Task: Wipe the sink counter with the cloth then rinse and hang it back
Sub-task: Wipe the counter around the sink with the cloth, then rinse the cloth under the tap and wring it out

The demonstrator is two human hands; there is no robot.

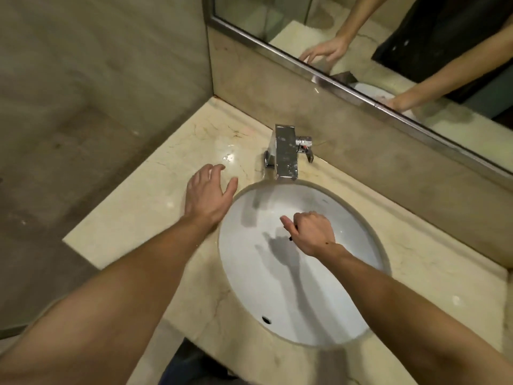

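Both hands reach in from the lower edge of the frame, well apart. Nearer, right of centre, the right hand (311,234) hangs over the white sink basin (347,307), curled into a fist around something small and dark that peeps out below the thumb; whether that is the cloth I cannot tell, since no cloth shows plainly anywhere. Farther up, left of centre, the left hand (206,194) is spread open, fingers apart, low over the marble counter (133,218) just beside the basin rim, holding nothing. Beyond it, at centre frame, stands the chrome tap (286,151), not running. The mirror (388,37) fills the upper right. My judgement: this looks like the rinsing stage. Next, the tap must be opened, its lever lying right of the spout.
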